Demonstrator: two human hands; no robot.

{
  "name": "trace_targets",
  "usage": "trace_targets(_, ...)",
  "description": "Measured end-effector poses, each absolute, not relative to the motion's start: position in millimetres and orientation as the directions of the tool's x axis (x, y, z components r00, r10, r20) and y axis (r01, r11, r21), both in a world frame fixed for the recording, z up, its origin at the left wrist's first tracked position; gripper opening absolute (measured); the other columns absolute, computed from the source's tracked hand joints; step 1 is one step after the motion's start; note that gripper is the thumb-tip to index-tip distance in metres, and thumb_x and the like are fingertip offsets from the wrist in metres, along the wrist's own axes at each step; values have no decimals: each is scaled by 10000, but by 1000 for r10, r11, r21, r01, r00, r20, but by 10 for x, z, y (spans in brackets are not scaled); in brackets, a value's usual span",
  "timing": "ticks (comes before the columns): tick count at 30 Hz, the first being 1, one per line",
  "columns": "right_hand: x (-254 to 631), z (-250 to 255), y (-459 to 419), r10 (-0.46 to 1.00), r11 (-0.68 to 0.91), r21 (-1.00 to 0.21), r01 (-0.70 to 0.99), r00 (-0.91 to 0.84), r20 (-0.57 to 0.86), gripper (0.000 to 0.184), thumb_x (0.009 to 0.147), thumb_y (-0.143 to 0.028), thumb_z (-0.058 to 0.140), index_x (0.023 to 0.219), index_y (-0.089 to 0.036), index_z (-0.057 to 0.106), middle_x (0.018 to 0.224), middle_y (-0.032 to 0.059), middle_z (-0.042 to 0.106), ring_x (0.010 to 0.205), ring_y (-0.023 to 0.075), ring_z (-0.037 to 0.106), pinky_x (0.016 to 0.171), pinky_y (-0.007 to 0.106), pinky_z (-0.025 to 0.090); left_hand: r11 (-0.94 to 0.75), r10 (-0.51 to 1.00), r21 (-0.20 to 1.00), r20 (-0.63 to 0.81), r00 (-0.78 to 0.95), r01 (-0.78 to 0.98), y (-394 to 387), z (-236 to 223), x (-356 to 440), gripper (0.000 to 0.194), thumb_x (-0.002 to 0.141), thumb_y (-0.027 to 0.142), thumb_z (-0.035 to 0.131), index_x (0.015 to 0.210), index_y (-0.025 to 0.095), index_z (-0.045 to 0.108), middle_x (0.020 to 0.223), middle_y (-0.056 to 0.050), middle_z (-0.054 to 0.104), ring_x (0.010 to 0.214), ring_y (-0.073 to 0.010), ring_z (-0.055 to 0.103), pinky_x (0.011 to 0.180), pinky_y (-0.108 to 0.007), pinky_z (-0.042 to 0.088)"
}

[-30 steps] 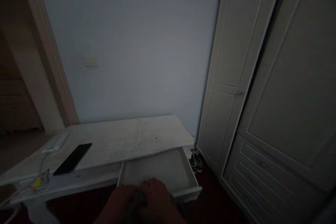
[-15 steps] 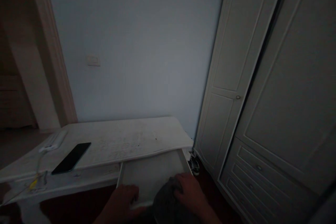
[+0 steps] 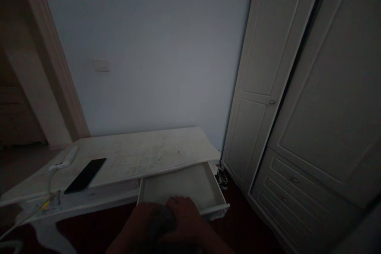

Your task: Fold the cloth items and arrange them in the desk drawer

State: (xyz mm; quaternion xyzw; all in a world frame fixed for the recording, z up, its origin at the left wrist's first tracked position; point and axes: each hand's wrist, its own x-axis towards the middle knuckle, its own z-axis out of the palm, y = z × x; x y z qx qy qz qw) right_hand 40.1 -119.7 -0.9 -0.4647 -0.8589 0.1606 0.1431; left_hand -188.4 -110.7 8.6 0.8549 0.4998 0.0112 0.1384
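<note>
A dark grey cloth (image 3: 162,220) is bunched between my two hands at the bottom of the view, over the front of a pulled-out white drawer (image 3: 184,186). My right hand (image 3: 186,218) is closed on the cloth from the right, knuckles up. On its left side, my left hand (image 3: 139,220) presses in with curled fingers, also gripping it. Poor light leaves the fingertips and the cloth's lower part dim. Nothing shows in the visible part of the drawer.
The drawer belongs to a white desk (image 3: 166,145) with a worn top. A black phone (image 3: 85,175) and a white power strip (image 3: 67,158) with a cable lie at its left. A wardrobe (image 3: 253,127) stands right; shoes (image 3: 222,178) sit between.
My left hand has come off the drawer's front left edge to the cloth. My right hand has moved left with the cloth, uncovering the drawer's front right corner.
</note>
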Motion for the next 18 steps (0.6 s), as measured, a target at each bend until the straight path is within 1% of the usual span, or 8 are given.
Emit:
trace_targets(2,524,-73,-1214,857,484,-400,779,-514,36,958,492,-712,878,1310,-275,636,1293,127,677,1152,413,625,1011,519,460,-437,880,220,-95,465,872,-1126,70,-1877,223,838,353,661,1025,265,744,1092,-74,801,1030,-313,728,889,-386,491)
trace_targets(4,650,-63,-1253,871,461,-390,797,-491,26,938,530,-623,894,1367,-301,617,1350,133,653,1202,417,610,1021,512,460,-420,895,211,-67,442,883,-1159,65,-1870,189,838,284,632,997,267,731,1043,-42,790,1003,-269,716,858,-350,463)
trace_targets(5,725,-29,-1276,879,448,-392,804,-477,26,910,563,-579,891,1385,-311,610,1370,129,648,1218,408,609,1028,500,460,-419,897,208,-55,439,884,-1177,65,-1866,169,836,280,632,977,263,723,1006,-33,782,972,-255,707,841,-341,449)
trace_targets(7,915,80,-1318,901,402,-413,817,-434,18,834,623,-512,867,1391,-312,611,1390,120,648,1236,386,613,1043,476,462,-423,896,214,-41,441,880,-1209,71,-1858,152,860,364,655,950,254,707,969,-27,765,930,-242,687,819,-337,431)
trace_targets(10,1286,262,-1350,942,297,-485,822,-337,5,689,667,-402,806,1324,-265,650,1350,114,680,1237,355,627,1059,441,460,-431,891,244,-36,453,869,-1234,72,-1848,381,916,616,631,961,243,695,998,-43,755,948,-255,673,838,-355,422)
trace_targets(12,1531,338,-1350,964,237,-548,802,-263,32,590,714,-337,723,1293,-244,661,1324,106,701,1233,328,638,1068,421,456,-431,890,260,-35,454,864,-1235,54,-1850,488,926,717,593,956,240,692,999,-52,751,948,-261,671,838,-363,420)
trace_targets(15,1749,352,-1350,977,204,-588,783,-200,72,533,771,-322,633,1298,-242,655,1320,99,718,1224,311,656,1064,414,463,-433,891,270,-14,453,860,-1230,3,-1868,461,926,697,625,949,241,688,1000,-52,748,952,-260,669,843,-357,420)
trace_targets(18,1745,285,-1360,982,186,-570,800,-160,96,579,759,-313,622,1335,-247,643,1361,103,708,1257,311,649,1086,422,454,-444,887,267,-1,461,855,-1230,-38,-1887,428,934,666,636,949,241,685,1011,-55,743,964,-258,668,859,-350,427)
